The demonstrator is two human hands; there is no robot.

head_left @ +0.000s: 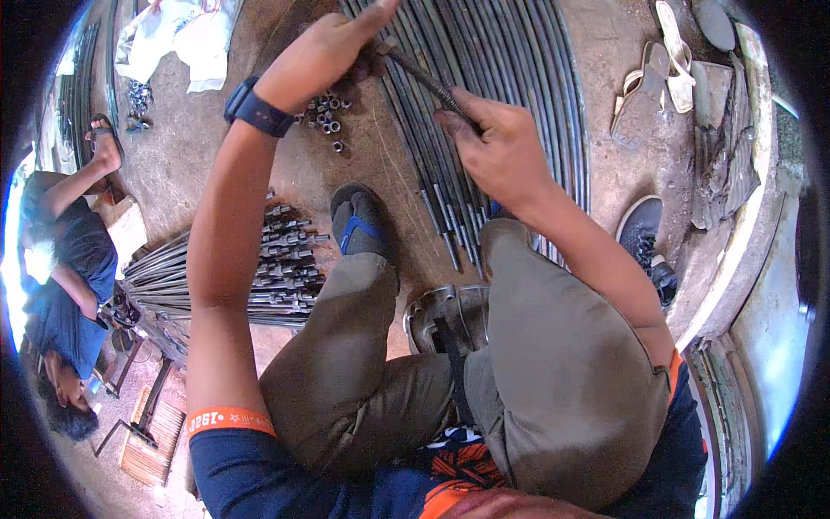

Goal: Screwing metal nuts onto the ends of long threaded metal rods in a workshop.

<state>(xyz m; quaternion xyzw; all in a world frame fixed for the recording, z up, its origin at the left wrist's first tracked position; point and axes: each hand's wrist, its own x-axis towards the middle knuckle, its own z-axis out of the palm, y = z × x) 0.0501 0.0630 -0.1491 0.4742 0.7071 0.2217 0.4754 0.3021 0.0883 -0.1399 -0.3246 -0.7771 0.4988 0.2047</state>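
My right hand (501,147) is closed around a dark steel rod (419,76) with a threaded end, held aslant above a bundle of rods. At the rod's far left tip sits a small brownish nut (386,45). My left hand (333,48), a dark watch on its wrist, curls its fingers about that tip, thumb stretched along the top; its fingertips are partly hidden. Beneath both hands lie many long grey rods (519,78), some with threaded ends toward me. Loose nuts (327,112) lie on the floor below my left wrist.
To the left lies a stack of rods with nuts on their ends (285,259). Another person (69,251) sits at the far left. White sacks (177,39) lie at the back left. Sandals (648,86) and a dark shoe (641,227) are on the right. A metal-rimmed object (445,311) stands between my legs.
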